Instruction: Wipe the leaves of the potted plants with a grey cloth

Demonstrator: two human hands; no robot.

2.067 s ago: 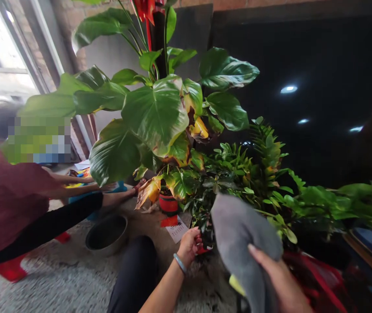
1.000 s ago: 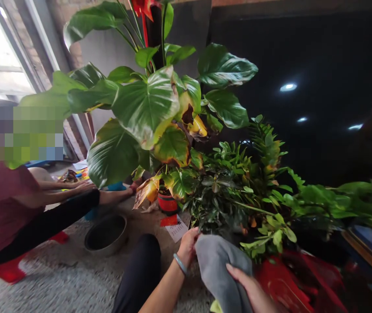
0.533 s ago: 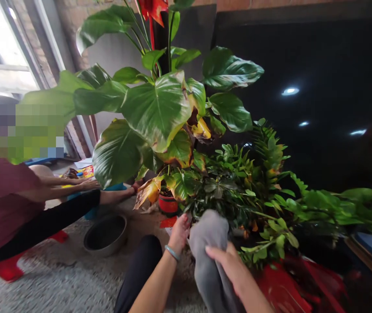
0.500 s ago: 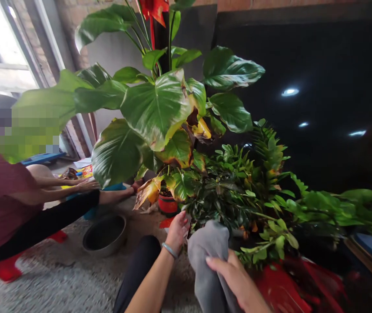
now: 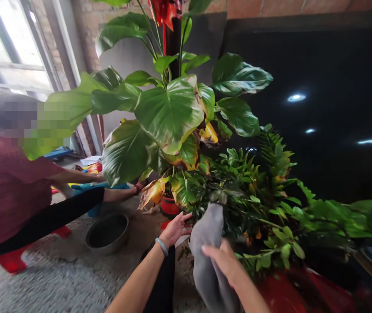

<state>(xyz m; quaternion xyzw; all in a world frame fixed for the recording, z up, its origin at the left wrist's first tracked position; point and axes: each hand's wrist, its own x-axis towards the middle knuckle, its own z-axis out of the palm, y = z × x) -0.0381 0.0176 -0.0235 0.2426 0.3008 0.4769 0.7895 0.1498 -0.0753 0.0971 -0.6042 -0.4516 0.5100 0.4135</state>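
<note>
rough floor (image 5: 54,280), hands (image 5: 172,230) (image 5: 222,259) forward, left splayed, right gripping grey cloth (image 5: 205,230)

Hidden by the gray cloth (image 5: 205,237): most fingers of the right hand (image 5: 221,260), itself partly blurred. Cut off by the bottom edge: the cloth's lower end and both forearms (image 5: 137,280). Impossible to tell: any contact between the left hand (image 5: 173,229) and the dark leaves (image 5: 200,195). Mostly covered: white paper (image 5: 181,240). Cropped at the top: tall plant (image 5: 169,115), red ribbon (image 5: 169,15). Blurred, cropped below: something red (image 5: 282,291).
</note>
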